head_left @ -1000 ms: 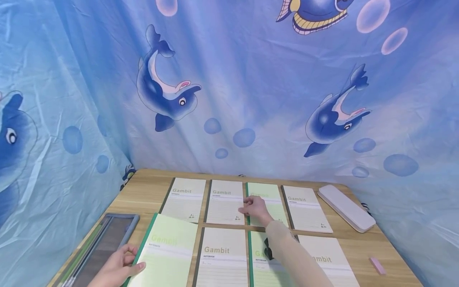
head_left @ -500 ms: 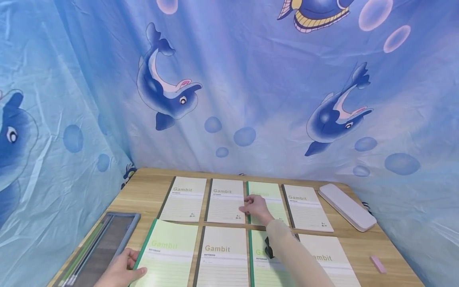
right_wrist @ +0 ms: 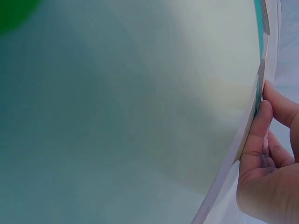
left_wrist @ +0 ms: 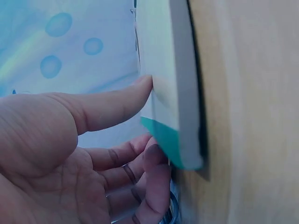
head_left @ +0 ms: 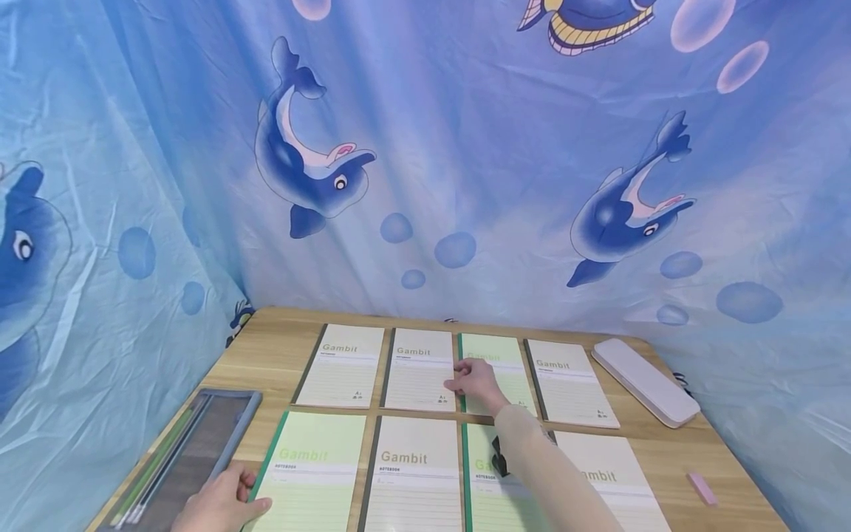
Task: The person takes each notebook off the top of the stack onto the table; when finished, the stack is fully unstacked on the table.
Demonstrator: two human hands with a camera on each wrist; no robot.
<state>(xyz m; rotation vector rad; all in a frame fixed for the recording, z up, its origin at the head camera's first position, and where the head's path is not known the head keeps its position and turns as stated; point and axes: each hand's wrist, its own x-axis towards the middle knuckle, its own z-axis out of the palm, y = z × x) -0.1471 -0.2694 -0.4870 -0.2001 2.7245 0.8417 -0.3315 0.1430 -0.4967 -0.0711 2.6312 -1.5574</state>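
Eight is avoided here: several Gambit notebooks lie in two rows. My left hand [head_left: 222, 499] is at the left side of the front-left green notebook [head_left: 312, 473]. In the left wrist view its thumb lies on the cover and its curled fingers sit against the green spine. My right hand [head_left: 477, 383] reaches to the back row, thumb and fingertips pinching the right edge of a white notebook [head_left: 419, 369]. That hand partly covers the back green notebook [head_left: 495, 355]. The right forearm hides parts of the front green notebook [head_left: 495, 491] and the front-right white notebook [head_left: 628, 488].
A grey mesh pencil pouch [head_left: 199, 451] with pencils lies at the left. A pale pencil case [head_left: 645, 383] rests at the back right, with a pink eraser [head_left: 702, 488] in front. A blue dolphin-print curtain [head_left: 425, 148] hangs behind the wooden table [head_left: 266, 347].
The front-left green notebook has come down from a tilt to lie level with its row, my left hand still at its spine. The right hand has stayed in place.
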